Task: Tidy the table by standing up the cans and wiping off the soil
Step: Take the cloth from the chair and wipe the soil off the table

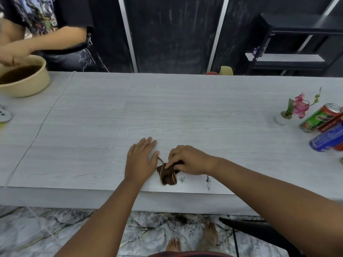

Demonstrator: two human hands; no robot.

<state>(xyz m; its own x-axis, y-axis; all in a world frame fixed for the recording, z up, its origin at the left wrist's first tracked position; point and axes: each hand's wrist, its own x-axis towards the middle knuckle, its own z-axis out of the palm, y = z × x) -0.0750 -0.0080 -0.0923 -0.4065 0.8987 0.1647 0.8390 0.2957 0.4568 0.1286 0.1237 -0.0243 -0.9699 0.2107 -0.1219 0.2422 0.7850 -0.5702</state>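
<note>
My right hand (pixel 187 159) is shut on a crumpled brown cloth (pixel 168 176) pressed on the pale wood-grain table (pixel 167 112) near its front edge. My left hand (pixel 141 160) lies flat and open on the table just left of the cloth. Two small patches of dark soil (pixel 182 179) (pixel 208 181) remain right of the cloth, by the edge. At the far right stands a green Milo can (pixel 320 117), leaning in the wide-angle view, with a blue can (pixel 327 139) and a red can (pixel 332 124) beside it, partly cut off.
A small white pot with a pink flower (pixel 295 110) stands left of the cans. A beige bowl of soil (pixel 24 78) sits far left, another person's hand (pixel 11 56) over it. Soil lies spilled on the marble floor (pixel 181 219) by my bare feet. A black chair (pixel 259 230) is lower right.
</note>
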